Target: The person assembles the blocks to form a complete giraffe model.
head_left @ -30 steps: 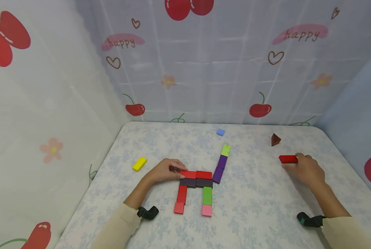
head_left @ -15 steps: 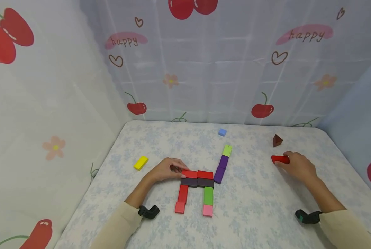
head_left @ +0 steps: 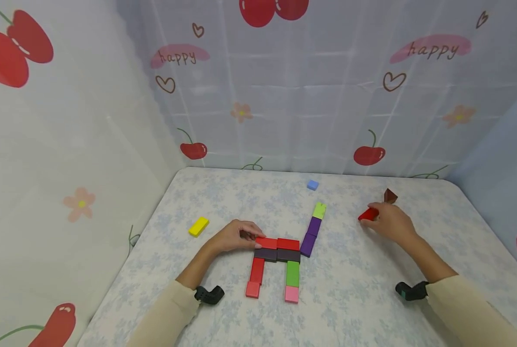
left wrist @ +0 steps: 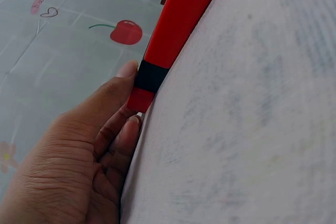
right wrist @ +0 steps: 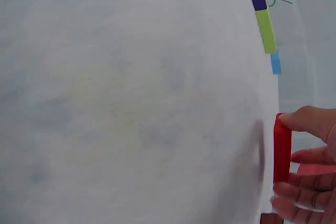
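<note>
On the table, flat blocks form a figure: two red blocks over two dark blocks (head_left: pixel 288 255), with one leg of red blocks (head_left: pixel 256 271) and one of a green block (head_left: pixel 292 273) and a pink block (head_left: pixel 291 294). Purple blocks (head_left: pixel 308 245) topped by a lime block (head_left: pixel 319 210) slant up at its right. My left hand (head_left: pixel 230 237) pinches the left end of the upper left red block (head_left: pixel 267 243) between thumb and fingers. My right hand (head_left: pixel 393 222) holds a loose red block (right wrist: pixel 282 148) by its ends, apart from the figure; its shadow falls on the tabletop.
A brown pyramid-like block (head_left: pixel 390 195) stands just behind my right hand. At the back is a small blue block (head_left: pixel 312 185); a yellow block (head_left: pixel 198 226) lies left of the figure. Printed curtains (head_left: pixel 284 120) line the table's back and sides.
My right hand has moved left and slightly away from me with the red block, which has turned to a slant. My left hand stays at the figure.
</note>
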`<state>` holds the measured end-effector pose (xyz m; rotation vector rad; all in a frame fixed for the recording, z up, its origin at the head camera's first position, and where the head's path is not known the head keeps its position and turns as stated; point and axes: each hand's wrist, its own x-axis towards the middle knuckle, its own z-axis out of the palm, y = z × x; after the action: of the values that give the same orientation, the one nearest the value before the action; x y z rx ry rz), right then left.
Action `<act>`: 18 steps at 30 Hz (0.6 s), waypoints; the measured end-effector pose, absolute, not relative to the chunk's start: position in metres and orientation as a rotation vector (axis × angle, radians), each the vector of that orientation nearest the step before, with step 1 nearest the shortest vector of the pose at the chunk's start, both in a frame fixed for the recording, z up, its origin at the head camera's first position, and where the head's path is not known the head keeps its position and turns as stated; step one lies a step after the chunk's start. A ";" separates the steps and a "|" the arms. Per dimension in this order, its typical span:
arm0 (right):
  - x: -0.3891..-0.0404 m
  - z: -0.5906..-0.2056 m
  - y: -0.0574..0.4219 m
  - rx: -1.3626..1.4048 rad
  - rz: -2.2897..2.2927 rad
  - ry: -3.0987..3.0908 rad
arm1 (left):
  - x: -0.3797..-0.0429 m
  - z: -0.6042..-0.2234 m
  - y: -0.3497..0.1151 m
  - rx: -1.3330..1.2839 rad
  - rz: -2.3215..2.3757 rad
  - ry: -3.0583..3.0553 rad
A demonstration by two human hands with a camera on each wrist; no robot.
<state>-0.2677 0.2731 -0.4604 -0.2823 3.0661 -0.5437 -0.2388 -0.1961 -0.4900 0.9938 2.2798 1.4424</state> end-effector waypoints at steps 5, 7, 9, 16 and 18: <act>-0.293 -0.454 0.255 -0.370 -0.555 3.068 | -0.239 -0.490 -0.196 0.991 1.441 2.285; -0.303 -0.455 0.249 -0.385 -0.556 3.052 | -0.239 -0.490 -0.195 0.989 1.441 2.282; -0.314 -0.457 0.243 -0.395 -0.565 3.026 | -0.239 -0.491 -0.195 0.986 1.441 2.281; -0.339 -0.465 0.228 -0.460 -0.583 2.976 | -0.238 -0.491 -0.195 0.979 1.460 2.279; -0.343 -0.466 0.225 -0.482 -0.606 2.960 | -0.238 -0.492 -0.195 0.978 1.468 2.277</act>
<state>-0.3428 0.2248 -0.4661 -0.4817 2.9598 -0.6059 -0.2381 -0.1952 -0.4915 0.9784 2.2771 1.4677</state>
